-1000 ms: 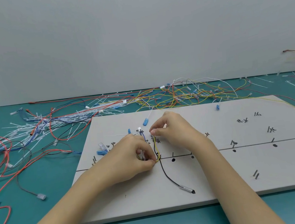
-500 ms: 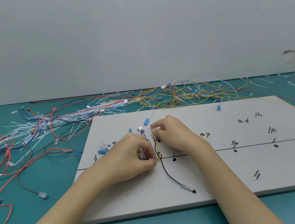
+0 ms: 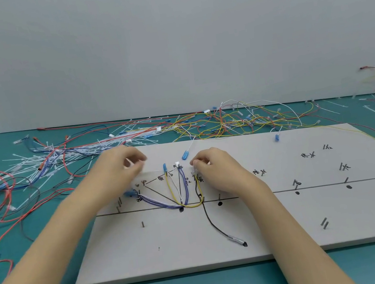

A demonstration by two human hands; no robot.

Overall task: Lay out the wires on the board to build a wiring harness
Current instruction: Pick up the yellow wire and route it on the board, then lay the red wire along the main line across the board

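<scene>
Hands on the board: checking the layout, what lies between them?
Head view: between left hand and right hand stand a blue plug, a white plug and purple wires.

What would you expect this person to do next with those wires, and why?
Probably the left hand picks another wire from the pile beside the board. It is blurred near the board's far left edge, fingers curled, maybe on a thin white strand. The right hand pinches the connector of the yellow and black wires, holding that end in place.
</scene>
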